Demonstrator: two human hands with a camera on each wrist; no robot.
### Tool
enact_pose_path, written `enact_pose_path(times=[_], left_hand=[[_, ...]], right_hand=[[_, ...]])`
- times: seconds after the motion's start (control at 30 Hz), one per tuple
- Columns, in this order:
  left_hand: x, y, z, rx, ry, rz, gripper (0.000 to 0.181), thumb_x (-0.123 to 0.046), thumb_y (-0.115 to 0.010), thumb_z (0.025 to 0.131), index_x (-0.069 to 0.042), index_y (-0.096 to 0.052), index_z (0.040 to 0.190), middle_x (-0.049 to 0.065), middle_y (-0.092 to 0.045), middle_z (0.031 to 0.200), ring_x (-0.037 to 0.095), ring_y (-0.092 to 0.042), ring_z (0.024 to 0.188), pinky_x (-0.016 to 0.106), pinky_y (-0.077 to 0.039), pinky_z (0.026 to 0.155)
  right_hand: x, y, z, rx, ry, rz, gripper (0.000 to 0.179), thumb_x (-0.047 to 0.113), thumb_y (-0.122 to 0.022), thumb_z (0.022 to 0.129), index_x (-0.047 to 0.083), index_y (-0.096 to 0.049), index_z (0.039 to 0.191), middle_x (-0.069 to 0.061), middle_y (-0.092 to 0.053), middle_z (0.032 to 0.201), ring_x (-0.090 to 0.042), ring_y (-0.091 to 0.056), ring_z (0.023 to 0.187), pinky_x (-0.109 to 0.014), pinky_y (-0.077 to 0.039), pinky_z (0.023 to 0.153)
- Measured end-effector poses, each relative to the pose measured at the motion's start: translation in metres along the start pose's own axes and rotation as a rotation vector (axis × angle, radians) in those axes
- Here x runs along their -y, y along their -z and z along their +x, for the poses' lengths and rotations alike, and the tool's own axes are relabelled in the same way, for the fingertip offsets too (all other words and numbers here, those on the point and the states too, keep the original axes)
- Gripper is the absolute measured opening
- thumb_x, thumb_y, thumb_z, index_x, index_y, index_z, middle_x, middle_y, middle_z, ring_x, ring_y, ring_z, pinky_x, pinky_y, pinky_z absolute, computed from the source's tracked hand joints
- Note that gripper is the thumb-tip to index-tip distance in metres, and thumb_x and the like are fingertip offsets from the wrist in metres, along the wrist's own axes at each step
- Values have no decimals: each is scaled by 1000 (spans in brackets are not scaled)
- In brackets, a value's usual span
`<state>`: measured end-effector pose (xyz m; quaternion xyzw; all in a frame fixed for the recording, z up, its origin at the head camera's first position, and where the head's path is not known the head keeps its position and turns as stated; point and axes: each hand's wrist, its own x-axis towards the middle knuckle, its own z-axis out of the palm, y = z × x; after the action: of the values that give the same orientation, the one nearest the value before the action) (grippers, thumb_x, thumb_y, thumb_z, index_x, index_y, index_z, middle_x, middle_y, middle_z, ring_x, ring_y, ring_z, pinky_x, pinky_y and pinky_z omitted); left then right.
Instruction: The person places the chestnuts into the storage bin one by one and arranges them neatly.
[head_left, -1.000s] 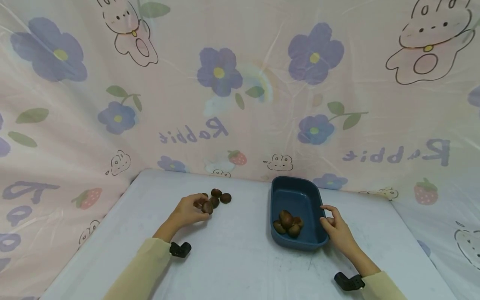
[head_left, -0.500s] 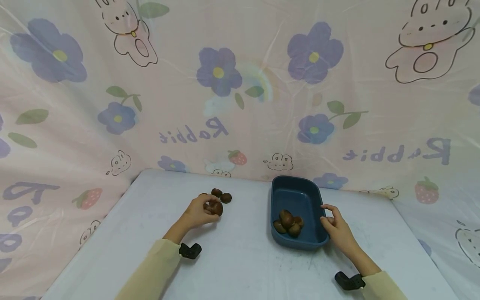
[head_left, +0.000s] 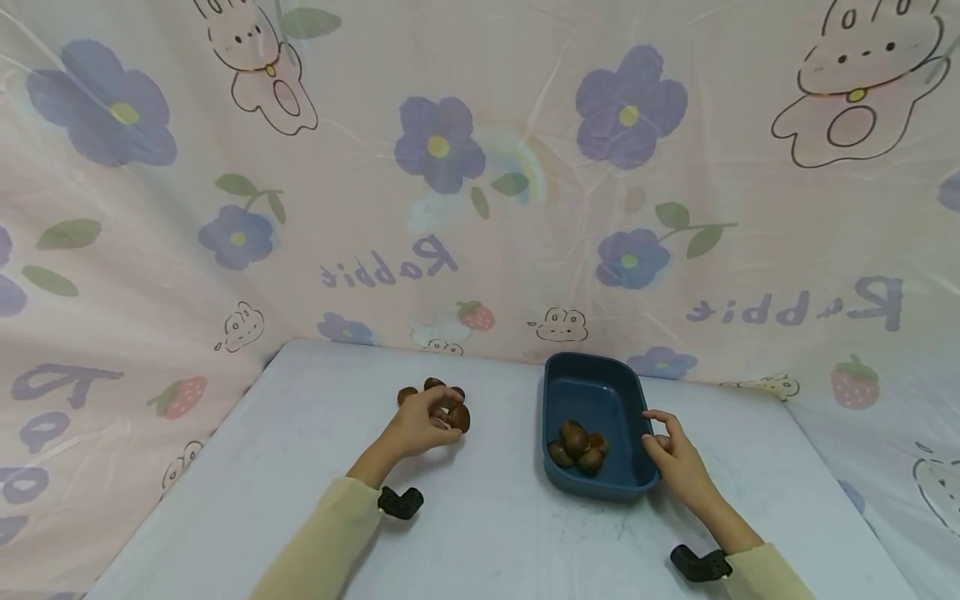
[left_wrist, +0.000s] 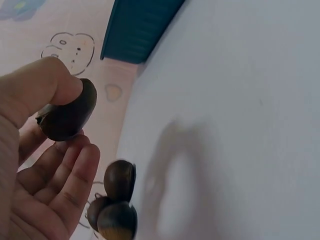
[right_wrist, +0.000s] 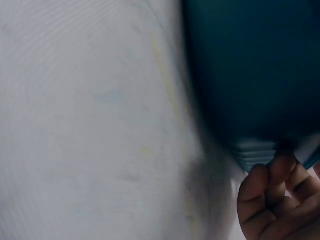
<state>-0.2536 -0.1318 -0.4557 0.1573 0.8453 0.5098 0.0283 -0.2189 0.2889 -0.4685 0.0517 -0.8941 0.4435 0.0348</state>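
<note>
My left hand (head_left: 420, 427) pinches a brown chestnut (head_left: 460, 418) between thumb and fingers, above the table. In the left wrist view this chestnut (left_wrist: 72, 112) is held clear of the surface, with the other fingers spread below it. Behind the hand lie several loose chestnuts (head_left: 407, 395), partly covered by it in the head view. A deep blue rectangular container (head_left: 600, 397) stands to the right, with several chestnuts (head_left: 574, 438) heaped at its near left. My right hand (head_left: 684, 471) holds the container's right side at the rim; in the right wrist view curled fingers (right_wrist: 255, 187) touch its wall.
A white-covered table (head_left: 487, 517) bears everything. A printed curtain (head_left: 480, 242) with flowers and rabbits hangs along its back and left. A black camera mount (head_left: 401, 502) sits on the left wrist, another mount (head_left: 700, 564) on the right.
My left hand has moved right with the pinched chestnut, uncovering a loose chestnut on its left and partly covering those on the right. The right hand and container have stayed in place.
</note>
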Motion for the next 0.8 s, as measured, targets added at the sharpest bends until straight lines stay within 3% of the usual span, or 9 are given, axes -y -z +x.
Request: enact_pose_path(times=[0.27, 0.5, 0.8], left_hand=[[-12, -14, 7, -6, -78, 5, 38, -10, -79, 75, -13, -60, 109, 4, -64, 103, 16, -63, 89, 21, -55, 74], [-25, -29, 14, 33, -92, -73, 37, -7, -77, 75, -12, -61, 108, 7, -62, 107, 18, -66, 86, 22, -56, 75], [-37, -47, 19, 58, -107, -80, 37, -8, -76, 77, -16, -62, 110, 4, -60, 108, 12, -64, 82, 22, -55, 73]], right_hand=[[0, -1, 1, -7, -7, -20, 42, 24, -44, 103, 11, -32, 140, 4, -40, 63, -6, -38, 54, -26, -35, 52], [-1, -1, 1, -3, -2, -14, 42, 23, -44, 103, 11, -31, 140, 5, -39, 63, -5, -37, 53, -25, -35, 51], [-1, 0, 2, -5, -12, -24, 41, 23, -43, 103, 11, -32, 140, 4, -39, 63, -6, -37, 53, -26, -35, 51]])
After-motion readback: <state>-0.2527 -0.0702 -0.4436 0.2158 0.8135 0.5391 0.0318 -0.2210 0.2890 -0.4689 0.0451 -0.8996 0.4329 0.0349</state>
